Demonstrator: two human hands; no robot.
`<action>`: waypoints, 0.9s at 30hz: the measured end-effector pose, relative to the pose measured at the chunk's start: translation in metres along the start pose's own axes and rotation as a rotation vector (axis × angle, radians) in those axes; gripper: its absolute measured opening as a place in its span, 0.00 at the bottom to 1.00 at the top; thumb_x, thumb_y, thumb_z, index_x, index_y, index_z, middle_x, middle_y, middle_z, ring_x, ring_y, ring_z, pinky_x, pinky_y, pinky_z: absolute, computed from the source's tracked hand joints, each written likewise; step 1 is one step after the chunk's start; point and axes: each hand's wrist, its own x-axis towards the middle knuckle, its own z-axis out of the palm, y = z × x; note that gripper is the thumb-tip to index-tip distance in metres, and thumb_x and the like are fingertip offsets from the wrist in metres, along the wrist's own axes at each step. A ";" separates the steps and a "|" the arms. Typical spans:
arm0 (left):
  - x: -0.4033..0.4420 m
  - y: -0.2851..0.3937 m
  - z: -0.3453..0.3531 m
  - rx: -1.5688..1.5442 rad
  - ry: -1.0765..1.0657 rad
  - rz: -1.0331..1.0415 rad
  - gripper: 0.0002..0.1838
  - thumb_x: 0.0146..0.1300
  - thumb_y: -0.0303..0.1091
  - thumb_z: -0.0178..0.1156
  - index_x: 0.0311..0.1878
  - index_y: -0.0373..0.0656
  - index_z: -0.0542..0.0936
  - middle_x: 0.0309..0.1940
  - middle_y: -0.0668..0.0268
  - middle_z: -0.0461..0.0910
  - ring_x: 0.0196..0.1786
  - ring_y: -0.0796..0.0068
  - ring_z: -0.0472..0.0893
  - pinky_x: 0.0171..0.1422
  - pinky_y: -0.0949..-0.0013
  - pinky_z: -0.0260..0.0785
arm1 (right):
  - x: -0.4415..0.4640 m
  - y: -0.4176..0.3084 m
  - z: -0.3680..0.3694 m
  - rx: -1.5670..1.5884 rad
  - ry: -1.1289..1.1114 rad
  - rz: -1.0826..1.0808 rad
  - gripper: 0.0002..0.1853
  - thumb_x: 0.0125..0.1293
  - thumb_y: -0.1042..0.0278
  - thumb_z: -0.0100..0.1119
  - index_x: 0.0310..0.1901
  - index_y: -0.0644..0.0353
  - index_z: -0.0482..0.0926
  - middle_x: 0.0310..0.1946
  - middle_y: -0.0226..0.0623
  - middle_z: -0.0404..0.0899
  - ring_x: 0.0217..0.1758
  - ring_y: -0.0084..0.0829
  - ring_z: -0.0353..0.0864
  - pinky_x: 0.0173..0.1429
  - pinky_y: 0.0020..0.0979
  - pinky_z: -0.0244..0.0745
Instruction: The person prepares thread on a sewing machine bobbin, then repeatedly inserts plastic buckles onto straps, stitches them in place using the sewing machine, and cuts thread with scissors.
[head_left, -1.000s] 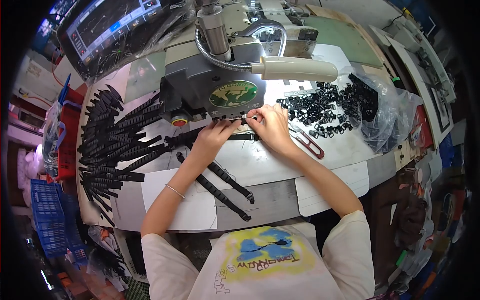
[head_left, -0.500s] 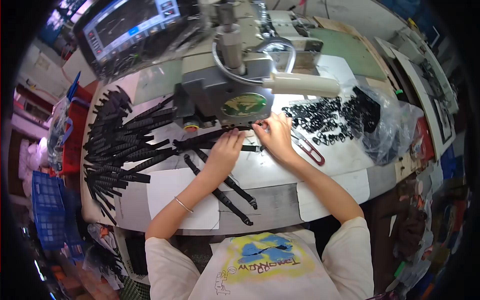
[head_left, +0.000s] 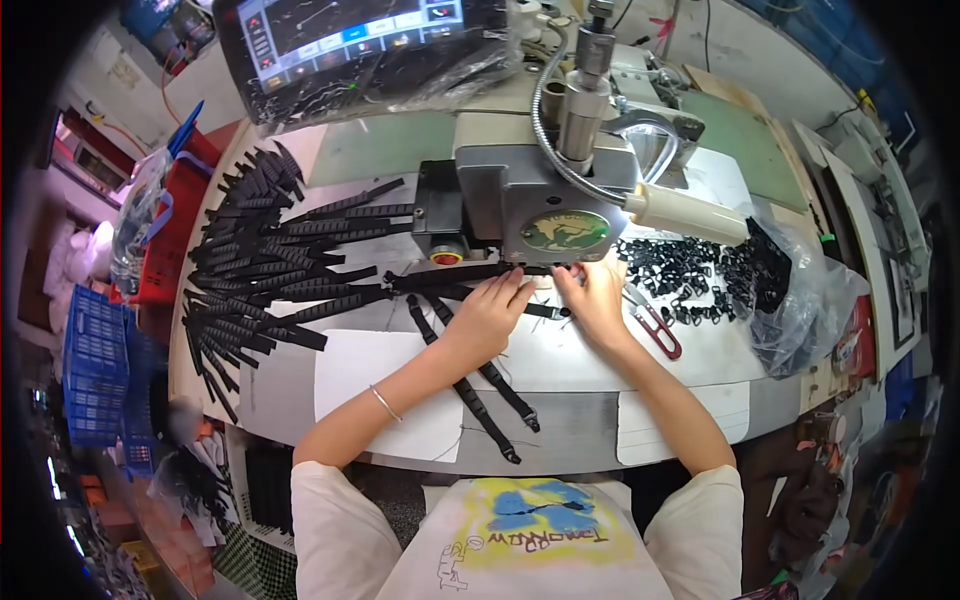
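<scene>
A black webbing strap (head_left: 440, 278) runs sideways beneath the head of the sewing machine (head_left: 545, 190). My left hand (head_left: 488, 312) presses the strap down, fingertips on it just in front of the machine head. At the strap's right part, my right hand (head_left: 597, 300) pinches with thumb and forefinger close under the head; the exact spot is partly hidden. Another strap end with a small black fitting (head_left: 552, 312) lies between my hands. Two finished-looking straps (head_left: 485, 405) hang toward the table's front edge, below my left hand.
Many black strap pieces (head_left: 290, 235) are heaped at the left. Small black buckles (head_left: 685, 275) lie to the right beside a clear plastic bag (head_left: 810, 310). Red-handled snips (head_left: 660, 335) rest by my right wrist. A screen (head_left: 350, 45) stands behind, and blue crates (head_left: 95, 365) are at far left.
The camera view has shifted, so the machine and table appear farther right and lower. Both hands stay at the strap under the machine head, with little visible movement along it.
</scene>
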 end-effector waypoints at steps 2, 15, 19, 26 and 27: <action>-0.001 0.002 -0.001 0.012 0.006 0.002 0.30 0.44 0.17 0.51 0.57 0.37 0.70 0.55 0.51 0.70 0.56 0.57 0.72 0.60 0.61 0.64 | 0.000 -0.005 -0.004 -0.011 -0.069 0.075 0.08 0.55 0.62 0.60 0.34 0.54 0.78 0.25 0.32 0.71 0.36 0.34 0.67 0.45 0.35 0.53; 0.000 -0.026 -0.014 0.082 -0.012 0.007 0.20 0.53 0.24 0.51 0.51 0.40 0.75 0.43 0.59 0.78 0.48 0.59 0.76 0.56 0.62 0.67 | -0.070 0.024 -0.087 -0.415 -0.057 -0.066 0.09 0.48 0.72 0.61 0.32 0.62 0.74 0.30 0.38 0.69 0.35 0.39 0.70 0.39 0.36 0.67; 0.000 -0.036 0.004 0.263 -0.026 0.081 0.20 0.52 0.25 0.50 0.51 0.42 0.75 0.42 0.59 0.78 0.41 0.62 0.78 0.47 0.65 0.71 | -0.083 0.067 -0.077 -0.510 0.014 -0.337 0.04 0.47 0.75 0.55 0.22 0.61 0.70 0.23 0.38 0.67 0.28 0.36 0.70 0.31 0.35 0.67; 0.009 -0.028 0.003 0.335 0.017 0.032 0.13 0.57 0.30 0.55 0.46 0.45 0.77 0.38 0.62 0.77 0.37 0.63 0.78 0.41 0.64 0.72 | -0.093 0.052 -0.152 -0.019 0.396 0.147 0.03 0.62 0.75 0.52 0.37 0.62 0.72 0.28 0.39 0.71 0.33 0.37 0.75 0.36 0.33 0.70; 0.008 -0.029 0.005 0.352 0.019 0.035 0.13 0.57 0.31 0.55 0.46 0.45 0.77 0.38 0.62 0.77 0.37 0.64 0.79 0.40 0.65 0.72 | -0.101 0.067 -0.170 0.073 0.569 0.243 0.04 0.62 0.74 0.53 0.38 0.61 0.71 0.30 0.38 0.72 0.33 0.32 0.75 0.37 0.31 0.69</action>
